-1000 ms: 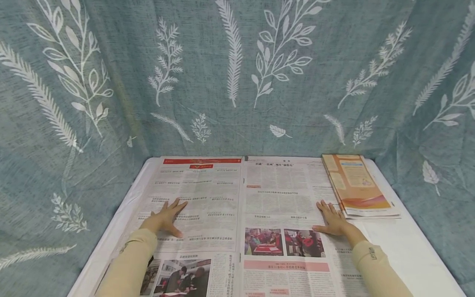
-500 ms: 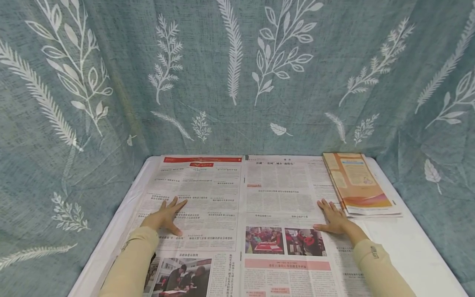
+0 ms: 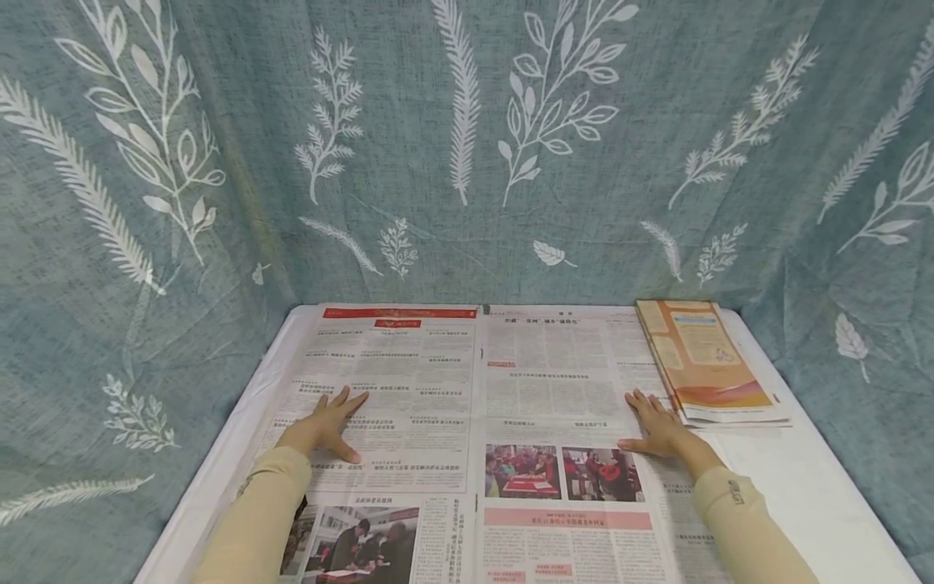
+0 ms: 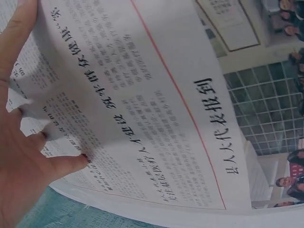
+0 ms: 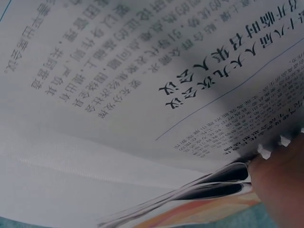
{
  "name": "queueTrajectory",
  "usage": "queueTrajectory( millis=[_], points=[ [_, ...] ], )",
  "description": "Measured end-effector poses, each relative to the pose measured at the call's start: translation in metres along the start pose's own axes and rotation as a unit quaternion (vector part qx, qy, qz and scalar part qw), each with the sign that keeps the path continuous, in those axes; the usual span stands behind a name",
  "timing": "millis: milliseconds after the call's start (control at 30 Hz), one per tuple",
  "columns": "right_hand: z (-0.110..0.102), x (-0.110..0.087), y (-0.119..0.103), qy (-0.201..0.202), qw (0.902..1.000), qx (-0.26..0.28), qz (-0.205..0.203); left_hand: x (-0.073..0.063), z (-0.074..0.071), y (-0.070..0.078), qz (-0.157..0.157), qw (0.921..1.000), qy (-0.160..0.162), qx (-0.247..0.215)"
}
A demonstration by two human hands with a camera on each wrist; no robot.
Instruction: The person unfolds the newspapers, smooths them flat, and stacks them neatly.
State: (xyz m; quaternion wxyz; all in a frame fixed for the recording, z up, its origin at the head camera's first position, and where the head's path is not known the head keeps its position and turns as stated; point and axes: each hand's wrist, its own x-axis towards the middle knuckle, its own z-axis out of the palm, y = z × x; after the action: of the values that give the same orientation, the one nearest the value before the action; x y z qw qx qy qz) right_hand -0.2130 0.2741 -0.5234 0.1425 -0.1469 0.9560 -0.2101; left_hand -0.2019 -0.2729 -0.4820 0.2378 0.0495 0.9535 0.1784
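Note:
An unfolded newspaper (image 3: 438, 389) lies flat, its print upside down in the head view, with a fold down the middle. My left hand (image 3: 326, 426) rests on its left page with fingers spread. The left wrist view shows that hand (image 4: 23, 161) over printed columns beside a photo. On the right page lies my right hand (image 3: 660, 430), fingers extended, close to the lower left corner of a folded orange-covered paper stack (image 3: 704, 365). In the right wrist view only part of the right hand (image 5: 282, 175) shows, beside the stack's layered folded edge (image 5: 209, 190).
A white-covered table (image 3: 810, 503) lies under the newspaper, its surface showing along the left and right sides. Blue-green curtain cloth (image 3: 423, 243) with white leaf prints hangs behind and on both sides of the table.
Both hands stay in nearly the same places on the newspaper. The head view has shifted very slightly; nothing else has visibly moved.

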Motion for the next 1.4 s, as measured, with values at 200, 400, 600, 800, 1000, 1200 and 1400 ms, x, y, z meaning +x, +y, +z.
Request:
queueTrajectory(
  millis=[200,400,600,800,1000,1200,1400],
  points=[
    [-0.005,-0.002,-0.005,0.010,0.9999,-0.007,0.003,0.003,0.001,0.001,-0.009,0.9998,0.013,0.014],
    [-0.007,0.000,-0.012,0.014,0.9991,-0.040,-0.004,0.000,0.001,0.006,0.003,0.9999,-0.009,-0.013],
    [-0.006,0.002,-0.019,0.002,0.9980,-0.063,0.009,-0.005,-0.001,0.020,-0.002,0.9986,-0.040,-0.035],
    [-0.007,0.002,-0.024,0.000,0.9990,-0.045,0.004,0.001,0.009,0.048,0.018,0.9985,-0.048,-0.020],
    [-0.011,0.014,-0.031,-0.031,0.9980,-0.053,0.013,0.017,0.033,0.093,0.047,0.9983,-0.033,-0.009],
    [-0.014,0.025,-0.040,-0.061,0.9945,-0.069,0.049,0.023,0.052,0.129,0.073,0.9970,-0.014,0.020],
    [-0.011,0.015,-0.038,-0.062,0.9954,-0.055,0.048,0.025,0.063,0.144,0.080,0.9958,-0.006,0.045]
  ],
)
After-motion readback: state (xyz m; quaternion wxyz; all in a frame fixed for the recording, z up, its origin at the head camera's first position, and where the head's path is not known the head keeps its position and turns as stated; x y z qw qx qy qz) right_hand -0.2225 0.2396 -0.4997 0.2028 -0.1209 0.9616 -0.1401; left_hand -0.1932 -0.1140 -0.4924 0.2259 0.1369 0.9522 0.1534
